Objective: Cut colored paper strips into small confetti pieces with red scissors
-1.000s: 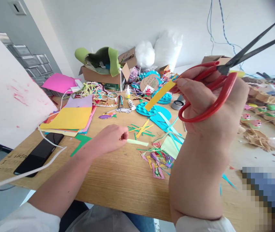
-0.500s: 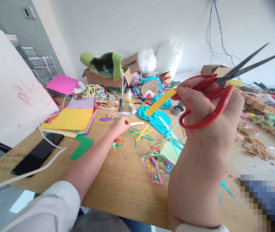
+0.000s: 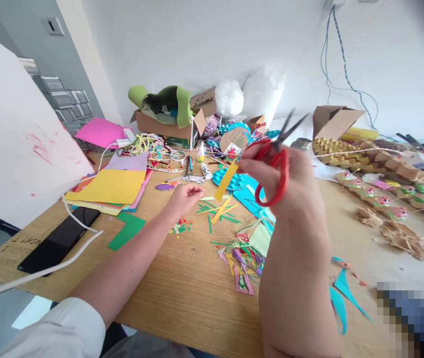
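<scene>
Wood-grained tabletop [image 3: 182, 293] fills the near part of the room, its front edge just before the person's lap. To the right of the right forearm lie pointed blue scraps [image 3: 348, 291]; at far left is a black phone [image 3: 58, 241] with a white cable across it. Further in come a heap of coloured paper cuttings [image 3: 242, 263], a green paper piece [image 3: 127, 231] and a sprinkle of small paper dots [image 3: 181, 226].

Low over the table, the left hand [image 3: 185, 201] has its fingers loosely curled, the thumb and index tips close together. Just beyond them lies a pale green strip [image 3: 215, 198]; whether the fingertips touch its end I cannot quite tell. Next to it, yellow and green strips [image 3: 221, 209] lie crossed.

Raised higher, the right hand [image 3: 298, 181] pinches a yellow strip [image 3: 227, 181] between thumb and forefinger, the strip slanting down in the air. Red-handled scissors [image 3: 283, 179] are hooked in the same hand, blades parted and pointing away.

Behind are a ridged blue piece [image 3: 239, 184], a white bottle [image 3: 206, 172], a cardboard box [image 3: 156, 123], and white stuffing [image 3: 229, 98] before the pale wall [image 3: 197, 40].
</scene>
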Demonstrator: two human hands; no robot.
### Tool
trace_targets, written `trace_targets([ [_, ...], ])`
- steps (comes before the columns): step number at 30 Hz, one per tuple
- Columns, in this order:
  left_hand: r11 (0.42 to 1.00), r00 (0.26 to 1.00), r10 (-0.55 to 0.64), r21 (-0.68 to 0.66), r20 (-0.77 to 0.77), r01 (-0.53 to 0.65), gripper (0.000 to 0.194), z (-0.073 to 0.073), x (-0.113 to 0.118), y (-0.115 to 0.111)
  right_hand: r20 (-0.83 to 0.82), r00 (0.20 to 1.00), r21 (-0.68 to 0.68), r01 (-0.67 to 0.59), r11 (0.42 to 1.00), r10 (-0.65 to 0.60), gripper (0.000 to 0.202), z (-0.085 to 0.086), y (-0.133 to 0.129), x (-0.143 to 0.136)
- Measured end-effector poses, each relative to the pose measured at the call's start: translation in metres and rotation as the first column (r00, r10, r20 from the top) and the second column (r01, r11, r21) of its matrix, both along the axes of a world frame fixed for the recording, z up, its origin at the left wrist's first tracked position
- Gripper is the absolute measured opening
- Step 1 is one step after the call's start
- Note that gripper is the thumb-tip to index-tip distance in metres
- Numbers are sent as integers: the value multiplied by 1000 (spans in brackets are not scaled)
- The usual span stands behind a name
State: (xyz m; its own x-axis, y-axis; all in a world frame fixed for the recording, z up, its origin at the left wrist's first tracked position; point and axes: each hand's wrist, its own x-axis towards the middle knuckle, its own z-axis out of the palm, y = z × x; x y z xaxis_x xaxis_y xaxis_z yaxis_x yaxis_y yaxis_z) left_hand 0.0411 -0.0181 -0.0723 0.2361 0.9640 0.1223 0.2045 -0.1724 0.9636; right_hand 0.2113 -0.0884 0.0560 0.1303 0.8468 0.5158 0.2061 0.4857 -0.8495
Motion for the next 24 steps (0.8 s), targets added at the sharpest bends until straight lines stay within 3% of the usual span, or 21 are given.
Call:
trace_targets([
  [3, 987, 934, -13, -146, 357, 70, 31, 12, -18, -12, 128, 965, -232, -197, 953, 231, 7, -9, 13, -5],
  [7, 969, 843, -36, -188, 537, 161, 39, 23, -28, -31, 174, 922, -343, -272, 899, 346, 9, -22, 26, -22],
  [14, 968, 848, 35, -227, 529, 102, 23, 28, -26, -34, 248, 904, -405, -231, 885, 349, 11, -40, 37, -43],
  [18, 967, 869, -7, -217, 494, 131, 13, 40, -30, -23, 235, 941, -358, -148, 922, 242, 12, -43, 39, -42],
  [20, 961, 909, -54, -225, 413, 159, 9, 48, -34, -15, 220, 957, -330, -110, 938, 190, 12, -42, 38, -40],
  [24, 979, 984, -61, -180, 169, 91, 10, 59, -47, 3, 189, 982, -266, 21, 964, 31, 14, -37, 36, -35],
])
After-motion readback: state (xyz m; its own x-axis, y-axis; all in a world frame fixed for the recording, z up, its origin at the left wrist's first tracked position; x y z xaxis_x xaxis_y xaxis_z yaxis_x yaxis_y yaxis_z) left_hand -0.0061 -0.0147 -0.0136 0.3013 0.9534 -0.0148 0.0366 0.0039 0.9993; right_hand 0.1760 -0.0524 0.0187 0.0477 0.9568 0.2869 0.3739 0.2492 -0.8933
